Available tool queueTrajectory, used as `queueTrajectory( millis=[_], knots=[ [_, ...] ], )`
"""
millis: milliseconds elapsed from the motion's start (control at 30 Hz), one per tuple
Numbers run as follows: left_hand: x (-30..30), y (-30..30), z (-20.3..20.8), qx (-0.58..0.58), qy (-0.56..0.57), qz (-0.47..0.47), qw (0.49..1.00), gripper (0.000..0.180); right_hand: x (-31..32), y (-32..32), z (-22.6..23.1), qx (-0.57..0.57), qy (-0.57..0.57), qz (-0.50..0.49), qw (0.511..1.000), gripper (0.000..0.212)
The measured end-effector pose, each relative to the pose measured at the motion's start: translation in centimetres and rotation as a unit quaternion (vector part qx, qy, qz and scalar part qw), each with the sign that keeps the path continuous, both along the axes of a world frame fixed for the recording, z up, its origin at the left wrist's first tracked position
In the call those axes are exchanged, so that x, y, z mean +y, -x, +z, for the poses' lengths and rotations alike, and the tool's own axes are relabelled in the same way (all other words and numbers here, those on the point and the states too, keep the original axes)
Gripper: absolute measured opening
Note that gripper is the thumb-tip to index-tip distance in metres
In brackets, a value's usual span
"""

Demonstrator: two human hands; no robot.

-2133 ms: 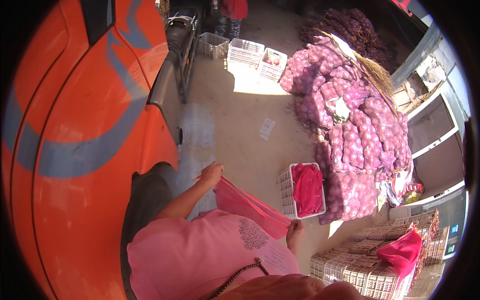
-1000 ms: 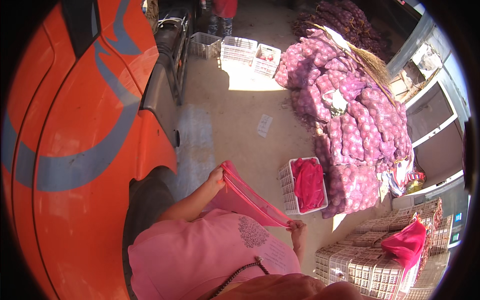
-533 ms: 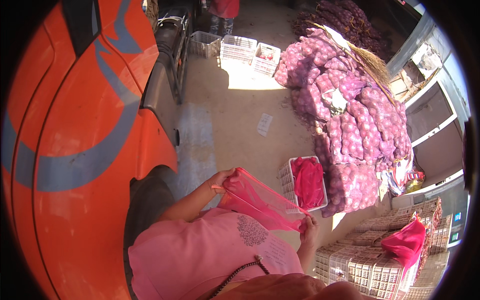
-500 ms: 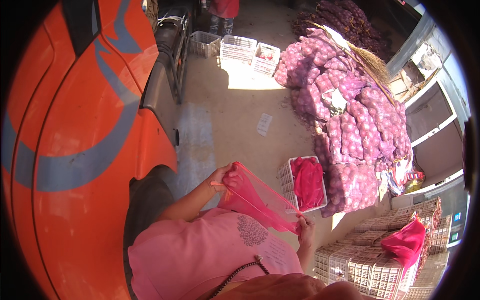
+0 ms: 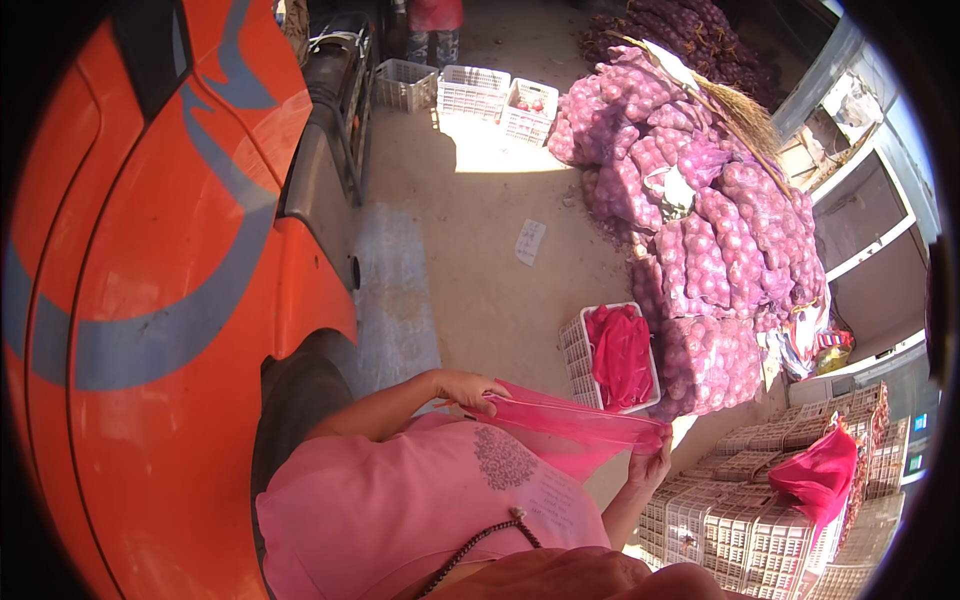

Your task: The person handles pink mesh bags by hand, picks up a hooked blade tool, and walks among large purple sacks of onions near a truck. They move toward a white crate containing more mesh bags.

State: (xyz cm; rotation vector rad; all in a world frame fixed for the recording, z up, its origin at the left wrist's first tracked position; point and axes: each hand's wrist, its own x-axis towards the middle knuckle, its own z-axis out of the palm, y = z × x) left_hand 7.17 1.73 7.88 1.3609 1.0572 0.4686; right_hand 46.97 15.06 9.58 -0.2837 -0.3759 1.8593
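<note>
A pink mesh bag [image 5: 570,425] is stretched sideways in front of my chest, its top edge pulled nearly straight. My left hand [image 5: 468,390] is closed on one end, the thumb pressing the mesh. At the other end my right hand [image 5: 652,458] pinches the bag's corner, with some of the fingers tucked behind it. Just beyond the bag stands a white plastic crate [image 5: 577,358] heaped with folded pink mesh bags [image 5: 620,350].
To the left is an orange truck cab [image 5: 150,280]. Filled onion sacks [image 5: 710,260] are piled at the right, a broom [image 5: 740,115] on top. Stacked crates [image 5: 730,530] carry another pink bag [image 5: 818,478]. White crates [image 5: 472,92] and a person [image 5: 435,15] are at the back.
Both hands have moved to the right with the mesh bag, the left one lower and the right one slightly higher. The bag's top edge now slopes less and looks tauter.
</note>
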Motion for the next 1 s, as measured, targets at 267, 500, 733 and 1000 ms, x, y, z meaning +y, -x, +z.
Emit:
queueTrajectory(
  millis=[267,500,733,1000],
  knots=[
    [0.7,1.6,-4.8,0.172,-0.175,0.301,0.921,0.023,-1.3,0.1,-0.2,-0.144,0.043,0.063,0.987,0.027],
    [1.9,5.6,-10.8,-0.051,0.027,0.63,0.774,0.019,-3.8,4.4,3.0,-0.495,-0.117,0.169,0.844,0.02],
    [2.0,4.0,-5.0,-0.453,0.176,0.547,0.681,0.021,-2.8,3.5,-0.2,-0.625,-0.14,0.022,0.768,0.013],
    [1.8,5.7,-3.5,-0.56,0.146,0.272,0.769,0.04,-1.1,1.5,-0.9,-0.153,0.085,0.049,0.983,0.018]
  ],
)
